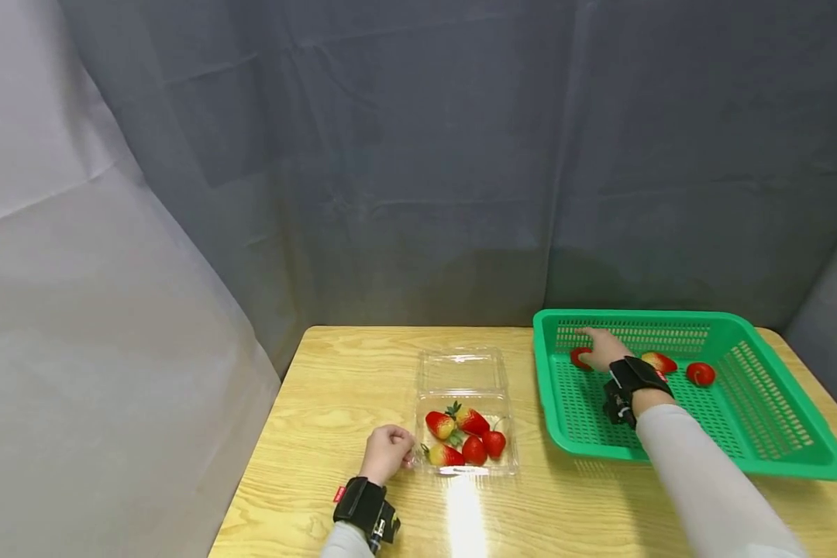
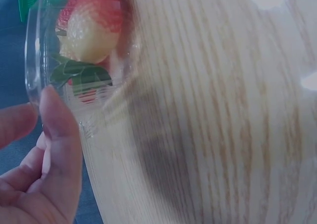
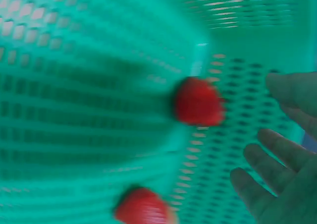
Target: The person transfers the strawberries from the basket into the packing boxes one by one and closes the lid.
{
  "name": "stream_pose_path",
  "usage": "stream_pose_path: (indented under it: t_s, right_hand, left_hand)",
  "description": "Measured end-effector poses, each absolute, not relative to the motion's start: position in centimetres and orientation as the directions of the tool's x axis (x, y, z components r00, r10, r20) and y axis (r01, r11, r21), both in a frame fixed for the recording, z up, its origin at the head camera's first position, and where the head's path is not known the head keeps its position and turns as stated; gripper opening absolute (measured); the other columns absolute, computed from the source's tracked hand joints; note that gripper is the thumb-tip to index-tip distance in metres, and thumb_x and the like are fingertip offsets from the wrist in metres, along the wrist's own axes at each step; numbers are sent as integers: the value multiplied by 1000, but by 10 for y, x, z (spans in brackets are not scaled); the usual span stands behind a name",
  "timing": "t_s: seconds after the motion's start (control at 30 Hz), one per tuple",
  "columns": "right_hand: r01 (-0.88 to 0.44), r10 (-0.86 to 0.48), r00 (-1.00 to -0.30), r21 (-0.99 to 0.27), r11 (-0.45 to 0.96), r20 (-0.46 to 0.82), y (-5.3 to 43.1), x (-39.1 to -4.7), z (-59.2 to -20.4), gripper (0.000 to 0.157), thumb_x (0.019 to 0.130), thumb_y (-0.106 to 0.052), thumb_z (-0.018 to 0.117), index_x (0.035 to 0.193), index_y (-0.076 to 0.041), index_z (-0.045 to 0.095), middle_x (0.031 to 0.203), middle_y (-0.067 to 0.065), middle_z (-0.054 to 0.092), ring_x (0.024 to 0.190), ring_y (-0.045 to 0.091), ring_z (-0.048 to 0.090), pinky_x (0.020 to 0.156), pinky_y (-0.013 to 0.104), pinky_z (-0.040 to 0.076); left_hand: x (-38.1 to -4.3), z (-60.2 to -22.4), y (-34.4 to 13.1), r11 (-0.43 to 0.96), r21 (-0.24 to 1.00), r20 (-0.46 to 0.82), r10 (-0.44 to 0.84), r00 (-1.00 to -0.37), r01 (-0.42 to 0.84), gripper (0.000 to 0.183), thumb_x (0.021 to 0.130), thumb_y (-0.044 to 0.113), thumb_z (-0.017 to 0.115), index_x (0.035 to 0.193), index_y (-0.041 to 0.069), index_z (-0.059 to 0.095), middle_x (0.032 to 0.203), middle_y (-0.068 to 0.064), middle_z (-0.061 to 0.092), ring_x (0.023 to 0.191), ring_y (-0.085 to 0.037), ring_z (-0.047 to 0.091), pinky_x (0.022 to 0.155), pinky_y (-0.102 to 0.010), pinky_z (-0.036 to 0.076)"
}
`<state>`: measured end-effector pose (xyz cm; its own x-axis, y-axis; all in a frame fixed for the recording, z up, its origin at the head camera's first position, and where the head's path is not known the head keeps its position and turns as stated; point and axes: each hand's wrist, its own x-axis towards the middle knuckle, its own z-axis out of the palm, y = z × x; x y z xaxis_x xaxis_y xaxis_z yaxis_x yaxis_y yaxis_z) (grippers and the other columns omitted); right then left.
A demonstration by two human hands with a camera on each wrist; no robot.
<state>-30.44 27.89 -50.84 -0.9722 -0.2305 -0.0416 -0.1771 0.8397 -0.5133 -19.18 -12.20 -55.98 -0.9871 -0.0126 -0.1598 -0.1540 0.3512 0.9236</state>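
Note:
With thumb and finger, my left hand [image 1: 385,453] pinches the near left edge of a clear plastic clamshell box [image 2: 33,60]. Its lid [image 1: 462,373] lies folded back, and several strawberries [image 1: 470,421] and a cherry-like red fruit [image 1: 494,443] sit inside. My right hand [image 1: 603,350] reaches into a green plastic basket [image 1: 795,457], fingers spread in the right wrist view and holding nothing. Close to those fingers lies a red fruit [image 3: 198,102], blurred. A yellow-and-red strawberry [image 1: 659,362] and a round red fruit with a stem [image 1: 700,374] lie farther right.
Both containers stand on a wooden table [image 1: 321,418], the basket to the right of the box. A grey cloth [image 1: 418,155] hangs behind the table, and a pale cloth [image 1: 111,349] borders it on the left.

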Motion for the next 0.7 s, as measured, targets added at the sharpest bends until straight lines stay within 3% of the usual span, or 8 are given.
stream_pose_path:
  t_s: [0.07, 0.2, 0.37, 0.43, 0.6, 0.7]
  right_hand:
    - [-161, -222, -973, -505, 848, -62, 280, -305, -521, 52, 84, -1, 56, 128, 15, 36, 124, 41, 35, 98, 50, 46, 65, 43, 42]
    - [-154, -215, -974, -491, 857, -70, 293, -320, -559, 54, 82, -2, 60, 128, 15, 37, 122, 40, 37, 105, 52, 41, 75, 52, 45]
    - [-272, -290, -957, -452, 850, 32, 349, -376, -663, 60, 86, -26, 62, 138, -9, 36, 126, 29, 40, 105, 43, 44, 74, 45, 46]
    - [-264, -289, -957, -442, 857, 12, 356, -381, -675, 60, 85, -29, 63, 137, -12, 39, 123, 27, 44, 101, 40, 47, 69, 41, 45]
    - [-101, -201, -966, -476, 873, -163, 313, -328, -601, 48, 82, -13, 66, 123, 5, 50, 112, 34, 50, 93, 45, 52, 69, 45, 47]
    - [-100, -201, -966, -485, 869, -160, 294, -305, -567, 43, 82, -8, 64, 118, 11, 49, 107, 35, 51, 91, 45, 52, 71, 45, 48]
  left_hand:
    - [-193, -559, -124, 350, 924, -161, -14, -987, -156, 6, 82, -1, 57, 84, -6, 60, 62, -5, 54, 51, -13, 56, 48, -31, 55]
    - [-194, -558, -124, 345, 925, -170, -8, -985, -163, 7, 82, -1, 58, 85, -7, 60, 63, -6, 54, 50, -12, 56, 48, -30, 55]
    - [-192, -557, -121, 330, 928, -180, -2, -984, -170, 8, 82, -1, 58, 85, -8, 60, 63, -6, 54, 50, -11, 56, 47, -27, 54]
    - [-192, -558, -121, 324, 931, -181, 0, -983, -171, 8, 83, -1, 58, 85, -8, 60, 63, -6, 54, 50, -11, 56, 48, -27, 55]
    - [-193, -560, -122, 327, 930, -178, -1, -984, -169, 8, 83, 0, 58, 85, -8, 59, 63, -6, 54, 50, -12, 56, 47, -27, 54]
    - [-194, -561, -122, 328, 929, -181, -4, -983, -172, 8, 83, 0, 58, 85, -8, 59, 63, -6, 54, 50, -12, 56, 47, -26, 54]
